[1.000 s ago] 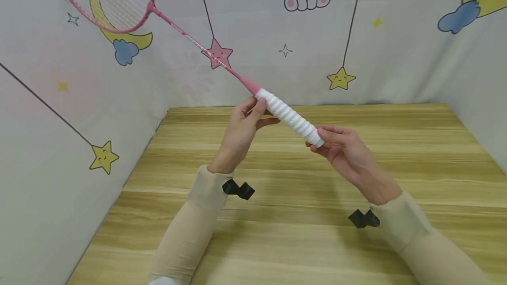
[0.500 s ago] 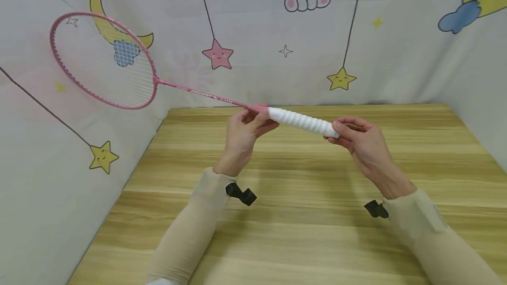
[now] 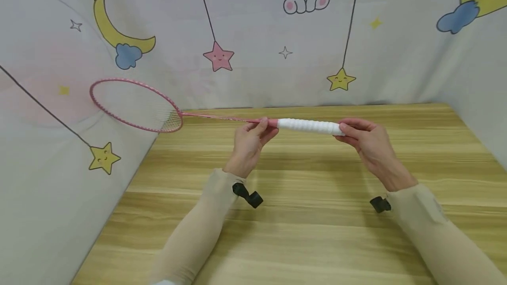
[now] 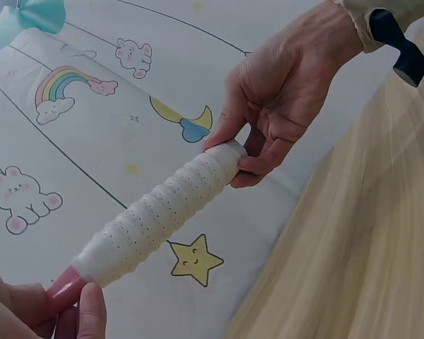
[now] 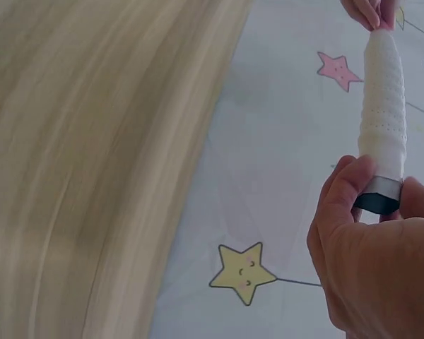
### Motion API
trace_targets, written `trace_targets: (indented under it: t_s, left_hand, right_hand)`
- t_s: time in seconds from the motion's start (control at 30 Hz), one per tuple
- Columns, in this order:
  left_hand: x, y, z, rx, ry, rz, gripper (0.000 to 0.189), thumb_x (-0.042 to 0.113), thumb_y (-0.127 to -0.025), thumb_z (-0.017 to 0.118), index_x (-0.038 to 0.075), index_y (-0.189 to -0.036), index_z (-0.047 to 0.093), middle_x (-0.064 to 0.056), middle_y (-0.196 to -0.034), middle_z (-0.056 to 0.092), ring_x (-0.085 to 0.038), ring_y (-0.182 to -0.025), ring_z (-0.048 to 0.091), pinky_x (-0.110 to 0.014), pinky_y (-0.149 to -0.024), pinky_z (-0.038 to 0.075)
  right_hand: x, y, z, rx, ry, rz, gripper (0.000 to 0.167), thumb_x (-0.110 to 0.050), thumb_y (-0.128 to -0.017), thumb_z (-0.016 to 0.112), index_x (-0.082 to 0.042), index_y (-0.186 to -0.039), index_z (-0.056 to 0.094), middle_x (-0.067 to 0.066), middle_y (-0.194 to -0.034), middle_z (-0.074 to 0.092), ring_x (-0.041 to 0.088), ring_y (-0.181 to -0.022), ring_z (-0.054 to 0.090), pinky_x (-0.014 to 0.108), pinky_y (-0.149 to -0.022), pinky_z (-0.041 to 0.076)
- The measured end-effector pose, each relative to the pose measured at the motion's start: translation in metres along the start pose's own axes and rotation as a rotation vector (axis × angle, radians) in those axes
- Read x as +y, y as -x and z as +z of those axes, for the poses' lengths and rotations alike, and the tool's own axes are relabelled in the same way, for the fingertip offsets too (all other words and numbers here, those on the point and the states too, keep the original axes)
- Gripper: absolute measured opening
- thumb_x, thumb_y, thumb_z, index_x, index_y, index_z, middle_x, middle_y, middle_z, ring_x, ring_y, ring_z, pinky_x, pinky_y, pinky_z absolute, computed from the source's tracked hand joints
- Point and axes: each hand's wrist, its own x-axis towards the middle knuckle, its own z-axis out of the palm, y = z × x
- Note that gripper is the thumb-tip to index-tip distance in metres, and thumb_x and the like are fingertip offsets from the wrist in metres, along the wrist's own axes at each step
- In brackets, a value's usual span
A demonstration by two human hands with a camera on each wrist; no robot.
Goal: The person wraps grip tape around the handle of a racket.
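Note:
A pink badminton racket (image 3: pixel 222 118) is held level above the table, its strung head pointing left in the head view. White perforated grip tape (image 4: pixel 155 212) wraps the handle in ridged turns. My left hand (image 3: pixel 248 144) pinches the pink cone just past the wrapped part, thumb on top. At the other end my right hand (image 3: pixel 370 146) grips the butt between thumb and fingers. In the right wrist view the dark end cap (image 5: pixel 379 196) shows between the right hand's fingers.
A wood-grain table (image 3: pixel 309 232) spreads below both hands. Behind and at the sides hangs a white cloth (image 3: pixel 257 21) printed with stars, moons and bears. Each sleeve cuff carries a small black wrist camera (image 3: pixel 248 195).
The racket has swung from a steep slant to nearly level, its head coming down. My right hand has moved right and slightly up; my left hand has slid from the white wrap onto the pink cone.

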Motion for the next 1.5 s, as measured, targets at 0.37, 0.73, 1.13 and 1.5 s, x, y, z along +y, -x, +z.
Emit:
trace_targets:
  t_s: [0.37,0.73,1.13,1.5]
  left_hand:
    - [-0.027,-0.023,-0.004,0.138,-0.001,-0.06,0.025,0.007,-0.106,0.069,-0.012,-0.122,0.074,-0.006,-0.084,0.076,-0.012,-0.074,0.076,-0.023,-0.074,0.066]
    - [-0.05,-0.038,0.0,0.218,-0.022,-0.121,0.027,0.006,-0.104,0.073,-0.014,-0.123,0.073,-0.008,-0.076,0.075,-0.013,-0.065,0.076,-0.028,-0.068,0.067]
    - [-0.058,-0.046,0.0,0.262,-0.067,-0.234,0.022,0.012,-0.106,0.072,-0.007,-0.115,0.079,-0.011,-0.079,0.077,-0.016,-0.067,0.079,-0.028,-0.072,0.067]
    - [-0.059,-0.057,-0.013,0.233,0.039,-0.331,0.032,0.003,-0.107,0.066,-0.008,-0.138,0.068,-0.015,-0.087,0.076,-0.029,-0.099,0.083,-0.029,-0.084,0.068]
  right_hand:
    - [0.01,-0.022,-0.013,-0.004,0.075,0.1,0.013,-0.006,-0.099,0.079,-0.016,-0.105,0.084,-0.001,-0.11,0.073,0.01,-0.095,0.078,0.02,-0.09,0.064]
    - [0.023,-0.041,-0.031,0.024,0.211,0.197,0.017,-0.008,-0.102,0.076,-0.014,-0.118,0.075,-0.007,-0.109,0.071,0.006,-0.093,0.077,0.02,-0.091,0.064]
    - [0.026,-0.055,-0.044,-0.037,0.822,0.155,0.052,-0.016,-0.103,0.078,0.002,-0.148,0.06,-0.004,-0.119,0.066,0.002,-0.095,0.065,0.02,-0.087,0.06]
    - [0.027,-0.064,-0.048,-0.052,1.016,0.13,0.041,-0.016,-0.101,0.079,0.004,-0.136,0.067,0.019,-0.128,0.066,0.021,-0.102,0.057,0.023,-0.078,0.052]
